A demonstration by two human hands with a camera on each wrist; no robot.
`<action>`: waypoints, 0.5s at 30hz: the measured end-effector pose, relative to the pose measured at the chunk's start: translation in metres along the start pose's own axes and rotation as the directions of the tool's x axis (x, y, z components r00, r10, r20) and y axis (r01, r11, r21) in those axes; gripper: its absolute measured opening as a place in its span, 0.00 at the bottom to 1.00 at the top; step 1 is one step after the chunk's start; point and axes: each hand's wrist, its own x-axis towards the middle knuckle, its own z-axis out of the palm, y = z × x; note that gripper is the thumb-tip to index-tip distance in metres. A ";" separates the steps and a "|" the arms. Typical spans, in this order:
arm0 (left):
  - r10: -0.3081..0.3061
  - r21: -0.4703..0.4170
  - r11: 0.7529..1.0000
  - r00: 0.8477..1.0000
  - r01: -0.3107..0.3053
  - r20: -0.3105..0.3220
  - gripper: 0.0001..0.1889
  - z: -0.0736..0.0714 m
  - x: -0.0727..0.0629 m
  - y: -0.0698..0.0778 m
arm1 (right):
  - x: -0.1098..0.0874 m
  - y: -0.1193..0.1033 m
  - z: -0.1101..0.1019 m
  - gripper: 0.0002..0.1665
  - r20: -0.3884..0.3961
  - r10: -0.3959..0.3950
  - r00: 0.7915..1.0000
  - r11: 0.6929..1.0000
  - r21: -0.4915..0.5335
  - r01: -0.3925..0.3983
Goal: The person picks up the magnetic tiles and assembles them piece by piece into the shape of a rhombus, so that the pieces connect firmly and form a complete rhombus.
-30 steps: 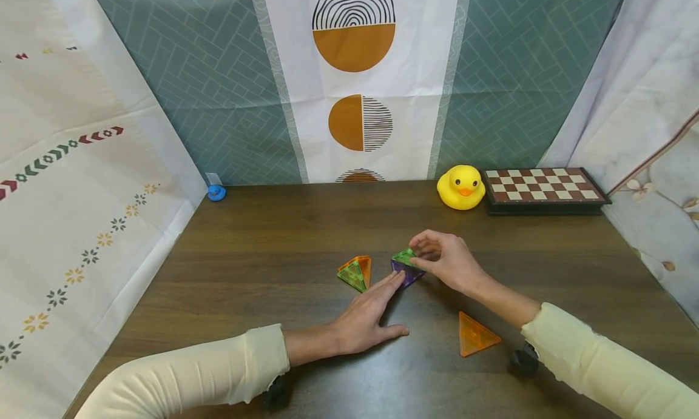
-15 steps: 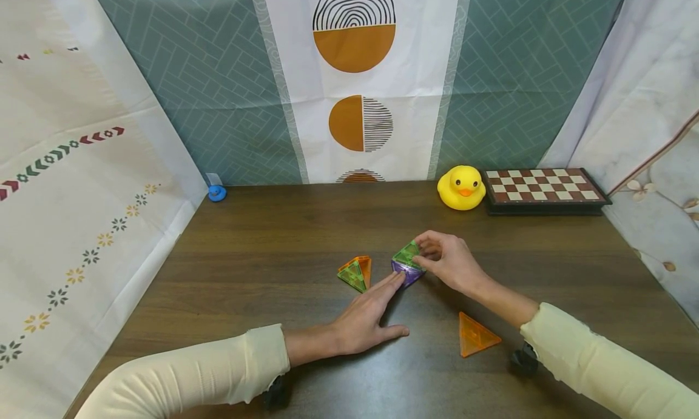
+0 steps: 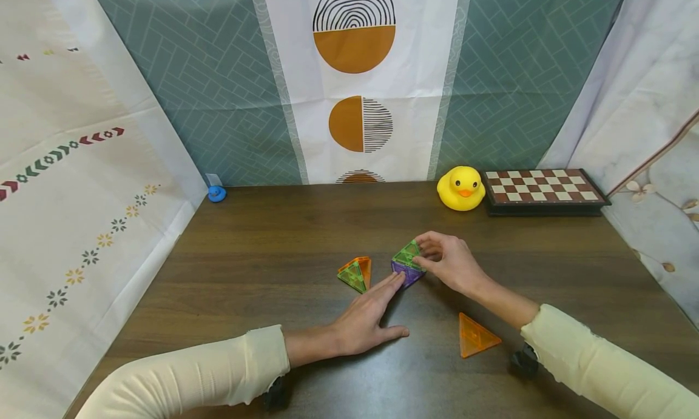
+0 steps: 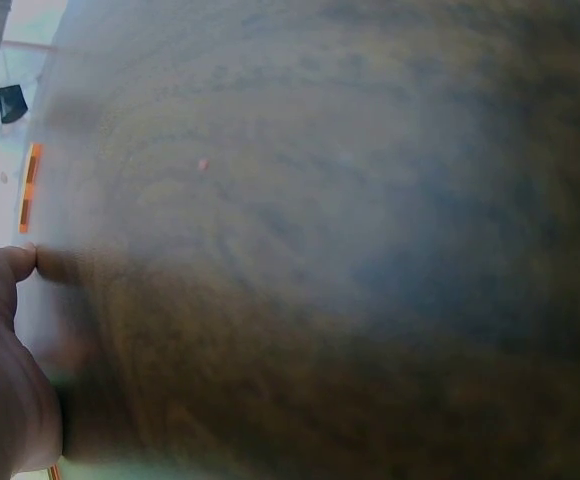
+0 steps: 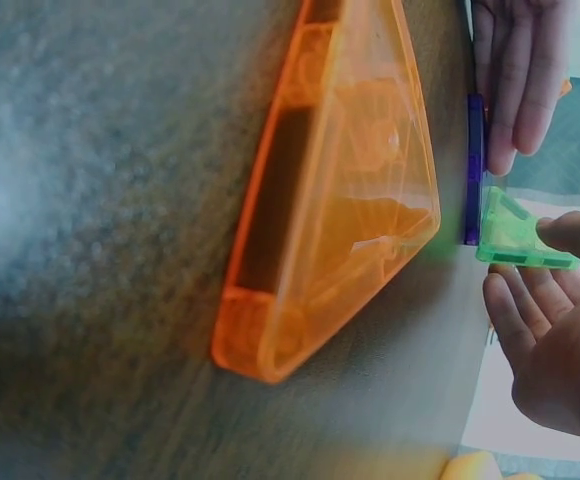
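Head view shows a dark brown wood-grain worktop (image 3: 273, 237) with a soft sheen, and on it a translucent purple plastic triangular tile (image 3: 406, 274), lying flat with one corner toward the person. Along that tile's far edge is a translucent green plastic triangular tile (image 3: 406, 253), its surface marked with inner ridges. Its sides look nearly equal, its base lies along the purple tile and its opposite corner points away from the person; seen from the right wrist, it is tilted up off the worktop. Whether the two edges touch is hard to tell.

The right hand (image 3: 448, 258) pinches the green tile, thumb on one face and curled fingers behind the other, the gap between them only the tile's thickness. The left hand (image 3: 366, 322) is palm down with its fingers stretched straight and thumb spread well away, fingertips resting on the purple tile.

To the left of the purple tile, a small green triangular piece (image 3: 352, 276) overlaps an orange one (image 3: 367, 270), both glossy and see-through. Nearer the person and right of the purple tile lies a clear orange plastic triangle (image 3: 476, 337), one corner pointing right. Beyond the purple tile to the right sits a smooth yellow toy duck (image 3: 460, 190).
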 end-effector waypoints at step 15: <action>0.005 -0.005 1.000 1.000 -0.005 0.001 0.52 0.001 0.000 -0.001 | -0.001 -0.002 0.000 0.13 0.001 0.013 1.000 1.000 0.004 -0.013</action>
